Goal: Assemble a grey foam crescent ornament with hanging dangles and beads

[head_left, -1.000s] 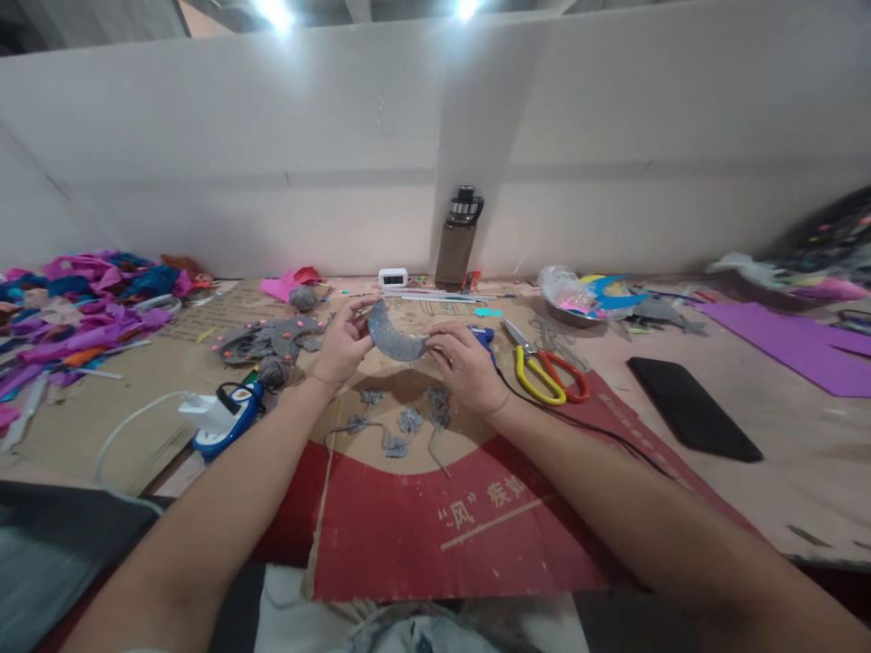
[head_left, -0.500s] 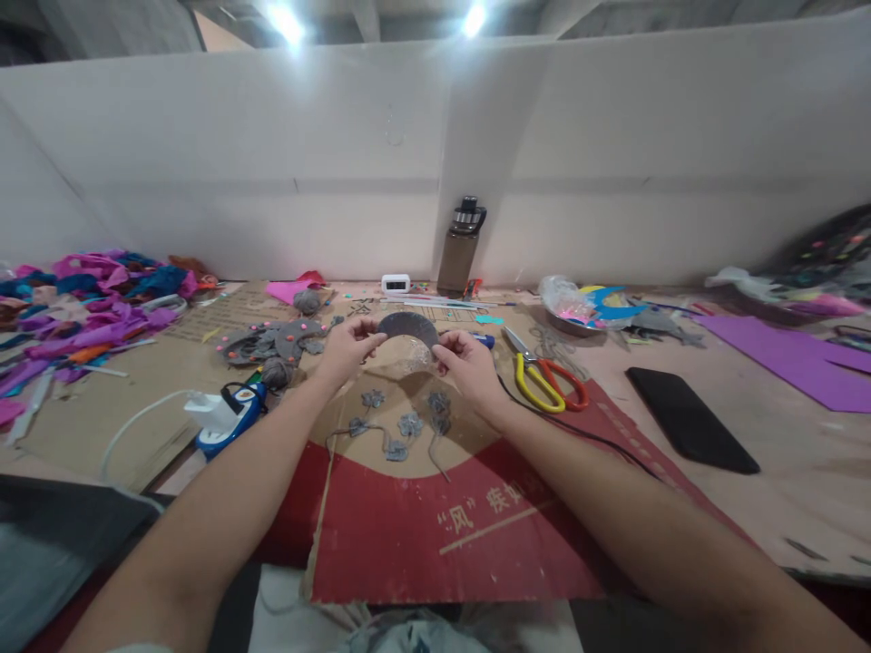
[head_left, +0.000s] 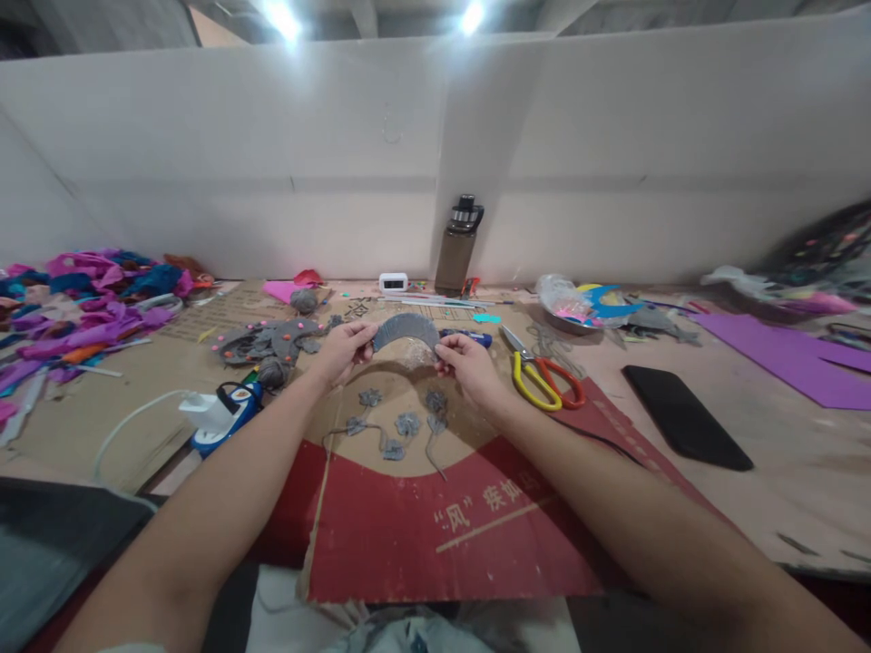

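Observation:
A grey crescent-shaped piece [head_left: 406, 330] is stretched between my hands above the cardboard. My left hand [head_left: 347, 352] pinches its left end, and my right hand [head_left: 464, 365] pinches the right end. Its surface looks ribbed; the material is hard to make out. Below it, several small grey flower-like pieces [head_left: 408, 423] lie on the cardboard [head_left: 381, 544], some with thin grey strands trailing from them. Scissors [head_left: 537, 376] with one yellow and one red handle rest to the right of my right hand. Grey pieces with pink and orange dots [head_left: 262, 343] sit left of my left hand.
A dark bottle [head_left: 457, 247] and a small white device [head_left: 393, 283] stand by the back wall. A blue power strip [head_left: 228, 426] with a white plug is at left, beyond it a colourful scrap pile [head_left: 102, 299]. A black phone [head_left: 686, 417] and purple sheet [head_left: 782, 358] lie right.
The crescent piece has tilted, so its ribbed face shows lighter and more fully. Both hands still hold its ends, and the view has shifted slightly.

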`<state>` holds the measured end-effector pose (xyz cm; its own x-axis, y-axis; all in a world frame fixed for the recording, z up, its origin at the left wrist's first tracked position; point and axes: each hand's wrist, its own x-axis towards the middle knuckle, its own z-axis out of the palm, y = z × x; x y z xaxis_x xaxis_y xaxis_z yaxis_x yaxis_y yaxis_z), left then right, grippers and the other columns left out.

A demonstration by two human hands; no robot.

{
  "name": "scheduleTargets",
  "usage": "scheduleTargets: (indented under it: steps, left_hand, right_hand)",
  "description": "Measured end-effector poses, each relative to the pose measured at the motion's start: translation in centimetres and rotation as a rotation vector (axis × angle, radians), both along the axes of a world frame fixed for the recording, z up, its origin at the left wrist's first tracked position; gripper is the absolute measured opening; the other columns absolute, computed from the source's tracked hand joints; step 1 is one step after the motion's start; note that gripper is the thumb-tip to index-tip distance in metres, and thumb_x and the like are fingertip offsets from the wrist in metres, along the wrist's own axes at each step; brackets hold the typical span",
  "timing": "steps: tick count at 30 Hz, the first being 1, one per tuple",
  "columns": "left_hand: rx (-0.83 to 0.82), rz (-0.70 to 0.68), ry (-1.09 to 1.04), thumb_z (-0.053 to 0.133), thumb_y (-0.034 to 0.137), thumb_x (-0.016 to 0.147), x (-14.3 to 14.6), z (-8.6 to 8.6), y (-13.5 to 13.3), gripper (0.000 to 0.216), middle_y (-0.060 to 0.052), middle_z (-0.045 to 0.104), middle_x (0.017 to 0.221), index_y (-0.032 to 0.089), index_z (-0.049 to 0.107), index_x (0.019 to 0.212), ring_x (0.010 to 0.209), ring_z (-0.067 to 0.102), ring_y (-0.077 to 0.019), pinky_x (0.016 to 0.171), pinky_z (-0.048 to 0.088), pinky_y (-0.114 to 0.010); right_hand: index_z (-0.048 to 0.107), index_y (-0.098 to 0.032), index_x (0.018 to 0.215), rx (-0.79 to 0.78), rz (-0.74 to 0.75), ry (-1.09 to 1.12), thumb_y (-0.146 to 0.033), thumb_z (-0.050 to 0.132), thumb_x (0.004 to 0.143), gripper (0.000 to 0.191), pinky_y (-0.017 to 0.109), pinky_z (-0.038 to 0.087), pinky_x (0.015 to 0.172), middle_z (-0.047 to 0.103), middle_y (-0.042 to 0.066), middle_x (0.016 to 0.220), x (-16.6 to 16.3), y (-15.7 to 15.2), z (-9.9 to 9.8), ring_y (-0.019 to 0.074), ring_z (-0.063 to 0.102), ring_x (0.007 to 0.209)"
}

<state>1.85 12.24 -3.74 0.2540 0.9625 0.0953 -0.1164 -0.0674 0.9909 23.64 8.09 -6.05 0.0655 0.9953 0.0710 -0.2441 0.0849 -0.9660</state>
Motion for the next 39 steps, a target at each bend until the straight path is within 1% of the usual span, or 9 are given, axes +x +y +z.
scheduleTargets:
  steps: [5, 10, 14, 17, 20, 25, 27, 30, 39]
  left_hand:
    - [-0.024, -0.004, -0.086, 0.072, 0.045, 0.071, 0.0, 0.1, 0.0, 0.035, -0.001, 0.059, 0.064, 0.012, 0.067, 0.08, 0.043, 0.047, -0.0042, 0.036, 0.028, -0.017]
    - [-0.032, -0.027, -0.087, 0.07, 0.047, 0.072, 0.0, 0.3, -0.1, 0.037, -0.002, 0.061, 0.066, 0.011, 0.067, 0.081, 0.043, 0.047, -0.0037, 0.036, 0.03, -0.016]
    - [0.003, -0.01, -0.123, 0.071, 0.042, 0.074, 0.2, 0.2, -0.2, 0.032, -0.004, 0.065, 0.07, 0.011, 0.067, 0.082, 0.052, 0.055, -0.0064, 0.047, 0.043, -0.017]
    - [0.022, -0.016, -0.188, 0.068, 0.039, 0.077, 0.3, 0.2, -0.1, 0.03, -0.01, 0.07, 0.085, 0.011, 0.068, 0.088, 0.075, 0.066, -0.0134, 0.071, 0.053, -0.024]
    - [0.031, -0.092, -0.257, 0.067, 0.04, 0.077, 0.5, 0.5, -0.3, 0.033, -0.012, 0.07, 0.104, 0.013, 0.069, 0.097, 0.098, 0.066, -0.0188, 0.091, 0.05, -0.031]
    - [0.035, -0.247, -0.254, 0.07, 0.029, 0.073, 0.8, 1.3, -1.2, 0.045, -0.013, 0.068, 0.115, 0.016, 0.064, 0.115, 0.112, 0.061, -0.0255, 0.093, 0.05, -0.034]
    - [0.054, -0.271, -0.241, 0.07, 0.023, 0.07, 0.9, 1.5, -1.4, 0.052, -0.014, 0.067, 0.116, 0.015, 0.061, 0.121, 0.114, 0.06, -0.0278, 0.093, 0.05, -0.036]
    - [0.103, -0.294, -0.237, 0.068, 0.018, 0.069, 0.9, 1.5, -1.5, 0.056, -0.016, 0.065, 0.12, 0.014, 0.059, 0.124, 0.118, 0.057, -0.0289, 0.097, 0.048, -0.038]
    - [0.098, -0.307, -0.238, 0.066, 0.014, 0.07, 1.0, 1.4, -1.6, 0.054, -0.015, 0.063, 0.123, 0.016, 0.06, 0.123, 0.124, 0.052, -0.0296, 0.101, 0.046, -0.042]
  right_hand:
    - [0.052, -0.018, 0.075, -0.012, -0.001, 0.007, -0.036, 0.074, 0.059, 0.032, 0.022, 0.042, 0.046, 0.056, -0.006, 0.057, 0.0, 0.1, -0.2, 0.0083, 0.052, 0.047]
    - [0.052, -0.019, 0.075, -0.006, -0.007, -0.002, -0.034, 0.071, 0.06, 0.029, 0.022, 0.042, 0.047, 0.056, -0.005, 0.058, -0.1, 0.1, 0.0, 0.0088, 0.052, 0.048]
    - [0.05, -0.021, 0.075, 0.092, -0.046, -0.07, -0.032, 0.068, 0.064, 0.024, 0.023, 0.041, 0.046, 0.053, -0.006, 0.058, -0.1, -0.2, 0.4, 0.0098, 0.052, 0.049]
    - [0.054, -0.021, 0.08, 0.23, -0.035, -0.234, -0.03, 0.063, 0.072, 0.015, 0.024, 0.041, 0.049, 0.055, -0.004, 0.066, -0.2, -0.9, 0.8, 0.0106, 0.052, 0.053]
    - [0.059, -0.02, 0.082, 0.428, -0.042, -0.514, -0.025, 0.06, 0.079, 0.006, 0.026, 0.043, 0.056, 0.059, 0.0, 0.074, -0.4, -1.9, 1.0, 0.012, 0.053, 0.06]
    - [0.062, -0.02, 0.093, 0.903, -0.064, -1.16, -0.017, 0.049, 0.088, 0.014, 0.031, 0.042, 0.072, 0.064, 0.007, 0.095, -0.7, -3.4, 1.7, 0.0172, 0.056, 0.083]
    - [0.062, -0.02, 0.094, 1.023, -0.098, -1.382, -0.018, 0.049, 0.089, 0.015, 0.033, 0.038, 0.074, 0.065, 0.008, 0.095, -0.6, -3.8, 2.1, 0.0191, 0.054, 0.086]
    - [0.062, -0.021, 0.093, 1.094, -0.164, -1.522, -0.02, 0.05, 0.09, 0.013, 0.035, 0.033, 0.071, 0.065, 0.007, 0.092, -0.4, -3.9, 2.5, 0.0197, 0.052, 0.084]
    - [0.062, -0.02, 0.094, 1.098, -0.173, -1.528, -0.023, 0.048, 0.091, 0.015, 0.036, 0.031, 0.069, 0.066, 0.007, 0.092, -0.3, -3.7, 2.4, 0.0203, 0.052, 0.085]
